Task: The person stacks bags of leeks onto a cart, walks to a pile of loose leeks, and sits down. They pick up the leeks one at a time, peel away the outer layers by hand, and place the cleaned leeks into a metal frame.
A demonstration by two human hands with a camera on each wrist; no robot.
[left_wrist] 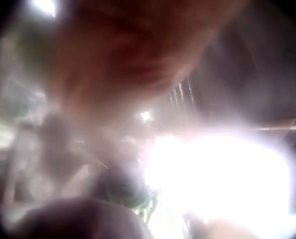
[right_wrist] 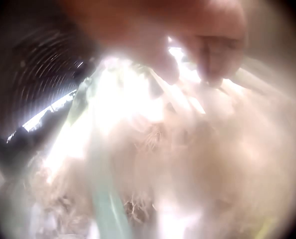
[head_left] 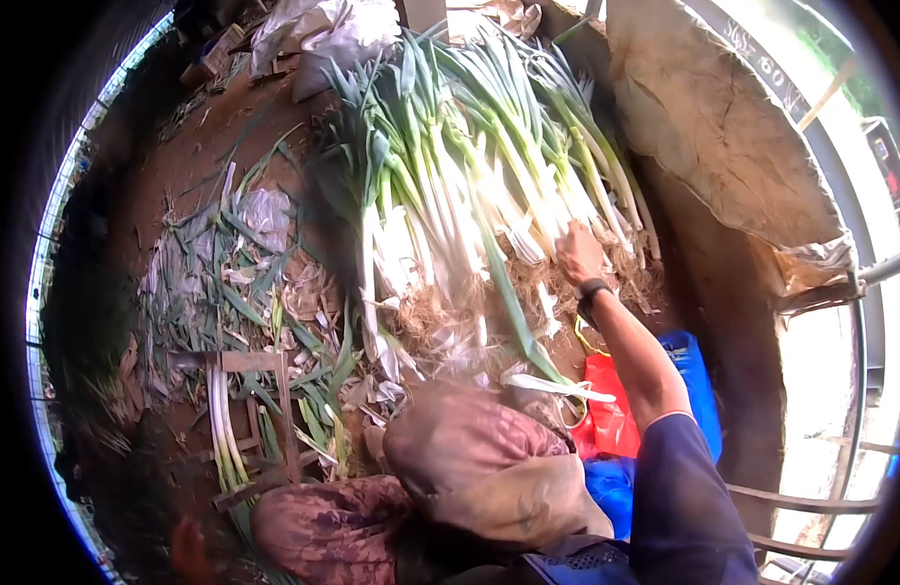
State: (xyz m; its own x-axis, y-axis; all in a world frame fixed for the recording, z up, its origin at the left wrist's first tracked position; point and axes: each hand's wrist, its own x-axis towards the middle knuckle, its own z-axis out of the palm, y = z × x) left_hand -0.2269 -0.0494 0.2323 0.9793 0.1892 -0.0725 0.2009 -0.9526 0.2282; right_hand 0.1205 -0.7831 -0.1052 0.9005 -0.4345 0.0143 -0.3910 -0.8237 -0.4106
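A broad pile of leeks (head_left: 450,185) lies with green tops pointing away and white shanks and hairy roots toward me. My right hand (head_left: 579,255), a dark band at its wrist, reaches into the right part of the pile and pinches a leek (head_left: 564,210) by its white shank. In the right wrist view the bent fingers (right_wrist: 222,57) come down over bright white stalks, with tangled roots (right_wrist: 153,139) below. My left hand (left_wrist: 123,59) is a blur in its wrist view, apart from the pile; its fingers cannot be made out.
Leaf trimmings (head_left: 245,283) litter the brown ground at left, beside a small wooden frame (head_left: 260,361) and a few leeks (head_left: 226,429). A red bag (head_left: 611,409) and a blue container (head_left: 698,380) stand by my right arm. A sheet-covered wall (head_left: 713,127) borders the right.
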